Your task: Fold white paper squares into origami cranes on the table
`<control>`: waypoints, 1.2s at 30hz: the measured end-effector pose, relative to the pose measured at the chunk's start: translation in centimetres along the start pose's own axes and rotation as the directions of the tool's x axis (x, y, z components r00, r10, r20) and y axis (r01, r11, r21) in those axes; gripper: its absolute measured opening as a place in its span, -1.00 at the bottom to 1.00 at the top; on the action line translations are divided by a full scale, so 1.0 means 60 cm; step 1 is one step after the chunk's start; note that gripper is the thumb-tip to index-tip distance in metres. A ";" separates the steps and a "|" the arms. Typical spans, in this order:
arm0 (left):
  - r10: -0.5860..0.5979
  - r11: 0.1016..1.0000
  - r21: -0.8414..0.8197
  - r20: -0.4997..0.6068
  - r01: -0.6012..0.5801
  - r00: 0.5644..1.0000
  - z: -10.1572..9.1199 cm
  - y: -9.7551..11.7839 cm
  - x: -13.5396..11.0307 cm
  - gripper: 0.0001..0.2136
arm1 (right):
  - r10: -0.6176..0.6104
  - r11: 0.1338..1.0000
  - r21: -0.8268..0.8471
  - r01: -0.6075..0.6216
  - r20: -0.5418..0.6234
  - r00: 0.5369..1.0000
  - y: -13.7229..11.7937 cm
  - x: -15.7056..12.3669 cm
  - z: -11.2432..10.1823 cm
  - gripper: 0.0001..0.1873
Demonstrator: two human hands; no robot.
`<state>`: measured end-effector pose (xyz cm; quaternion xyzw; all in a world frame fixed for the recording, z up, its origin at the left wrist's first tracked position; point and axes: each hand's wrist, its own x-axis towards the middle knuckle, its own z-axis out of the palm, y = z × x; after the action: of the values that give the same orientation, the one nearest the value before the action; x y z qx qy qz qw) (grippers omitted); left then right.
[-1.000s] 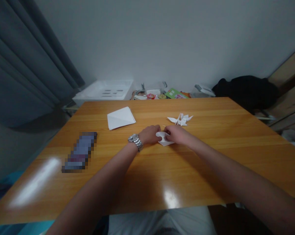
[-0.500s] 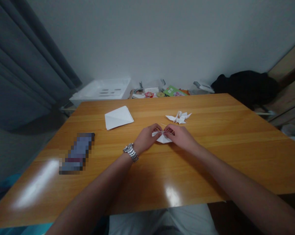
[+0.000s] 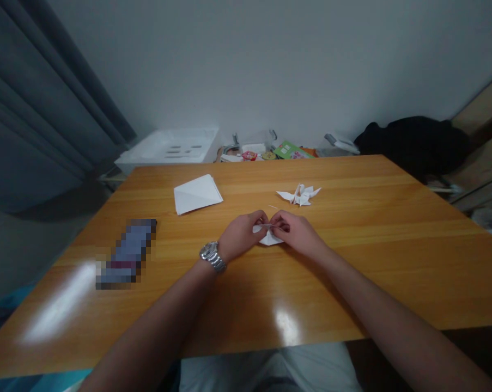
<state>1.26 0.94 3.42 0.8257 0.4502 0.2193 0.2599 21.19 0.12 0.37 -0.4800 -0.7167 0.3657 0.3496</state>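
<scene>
A small folded white paper piece (image 3: pixel 269 237) lies on the wooden table (image 3: pixel 352 245) between my hands. My left hand (image 3: pixel 240 237), with a metal watch on its wrist, pinches the paper's left side with closed fingers. My right hand (image 3: pixel 297 233) pinches its right side, fingertips meeting the left hand's over the paper. Most of the paper is hidden under my fingers.
A finished white origami figure (image 3: pixel 299 195) sits just beyond my hands. A folded white sheet (image 3: pixel 196 194) lies at the back left. A blurred dark flat object (image 3: pixel 127 253) rests on the left. Behind the table are a white box (image 3: pixel 168 147), small clutter and a black bag (image 3: pixel 413 141).
Both hands drew slightly nearer to me with the paper and shifted from pressing it flat to pinching its top edge. The view tilted a little.
</scene>
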 end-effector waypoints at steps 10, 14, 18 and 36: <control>-0.023 0.998 0.065 -0.059 0.027 0.998 0.010 0.000 -0.004 -0.89 | -0.041 0.999 0.009 0.041 0.002 0.999 -0.009 -0.011 0.001 -0.85; -0.025 0.991 0.131 -0.077 0.035 0.997 0.014 0.007 -0.007 -0.90 | -0.051 0.998 -0.026 0.050 -0.015 0.999 -0.011 -0.012 0.001 -0.81; -0.035 0.993 0.107 -0.100 0.045 0.994 0.015 0.007 -0.006 -0.90 | -0.065 0.997 -0.050 0.062 -0.046 0.997 -0.011 -0.010 0.004 -0.82; -0.040 0.975 -0.219 -0.071 0.023 0.997 0.015 -0.024 -0.003 -0.84 | -0.066 0.998 -0.011 0.066 -0.072 0.995 -0.011 -0.008 0.012 -0.81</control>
<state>0.79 1.28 1.82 0.7761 0.4459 0.2938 0.3353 20.45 -0.61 0.50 -0.4704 -0.7206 0.3335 0.3850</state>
